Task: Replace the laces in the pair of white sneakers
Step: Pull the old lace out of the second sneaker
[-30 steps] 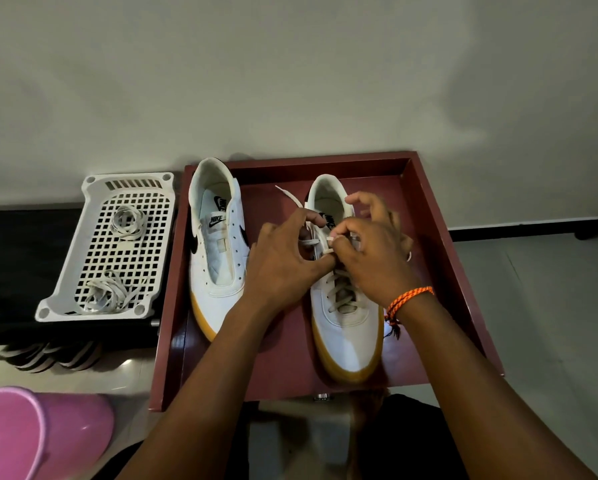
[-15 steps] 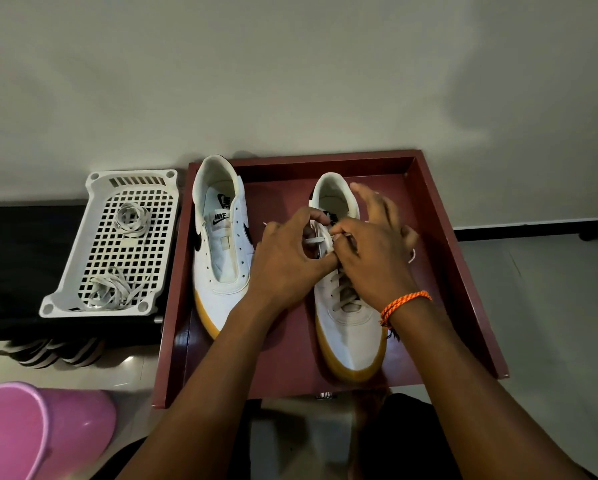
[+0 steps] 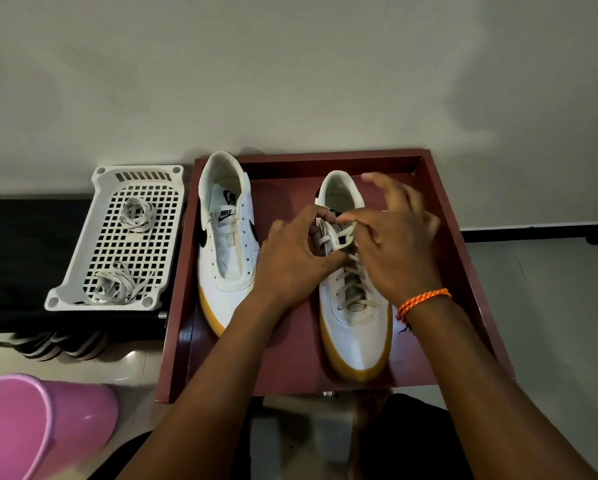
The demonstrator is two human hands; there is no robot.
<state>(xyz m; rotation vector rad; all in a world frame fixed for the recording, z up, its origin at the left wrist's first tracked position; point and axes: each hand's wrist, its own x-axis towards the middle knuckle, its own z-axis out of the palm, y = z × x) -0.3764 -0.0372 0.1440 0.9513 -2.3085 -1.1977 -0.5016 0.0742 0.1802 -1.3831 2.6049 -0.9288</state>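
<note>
Both sneakers sit in the dark red tray (image 3: pixel 439 216); the unlaced sneaker (image 3: pixel 226 244) lies along its left edge, the laced sneaker (image 3: pixel 358 327) right of centre with its toe toward the near edge; both hands are close together over the top eyelets of the laced one; the left hand (image 3: pixel 290 258) curls its thumb and forefinger round the lace (image 3: pixel 332 233) near the tongue, while the right hand (image 3: pixel 394 247) pinches a loop of it, its other fingers spread and blurred; this looks like knot tying at the top; the loop could slip from the pinch if the pull is uneven, leaving a loose knot or unequal ends; two bundled laces (image 3: pixel 136 214) lie in the white perforated basket (image 3: pixel 68 292) beside the tray's left edge.
</note>
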